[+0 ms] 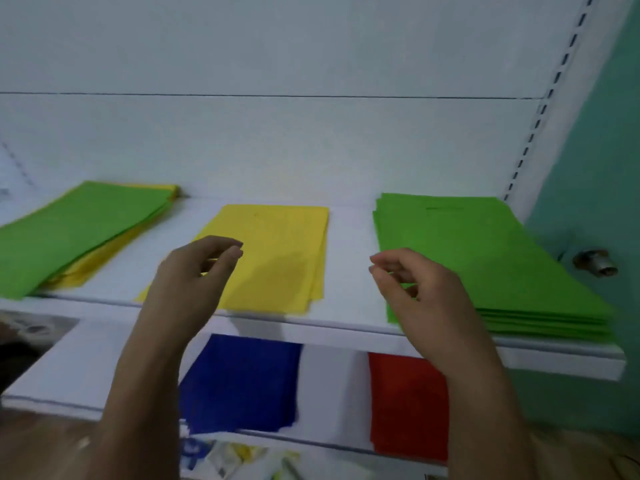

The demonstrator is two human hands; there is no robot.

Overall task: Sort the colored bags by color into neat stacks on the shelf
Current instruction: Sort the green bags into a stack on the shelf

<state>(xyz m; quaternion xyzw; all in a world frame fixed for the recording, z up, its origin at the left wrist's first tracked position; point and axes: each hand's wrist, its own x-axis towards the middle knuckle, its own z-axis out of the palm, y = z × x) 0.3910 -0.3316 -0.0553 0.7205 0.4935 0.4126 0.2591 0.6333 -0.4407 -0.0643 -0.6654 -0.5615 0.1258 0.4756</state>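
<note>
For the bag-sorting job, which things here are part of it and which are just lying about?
Part of the job:
- mixed green-and-yellow pile
- yellow stack
- green stack
- blue stack
- red stack
- upper shelf
- left hand and right hand, both holding nothing

Lying about:
- metal knob on the green wall
- printed clutter at the bottom

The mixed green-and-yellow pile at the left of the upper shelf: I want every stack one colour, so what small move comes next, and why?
Probably the left hand, empty with loosely curled fingers, should reach for the top green bag of the mixed green-and-yellow pile. Yellow bags show beneath it, while the flat yellow stack and the all-green stack already look sorted. The right hand also holds nothing.
</note>
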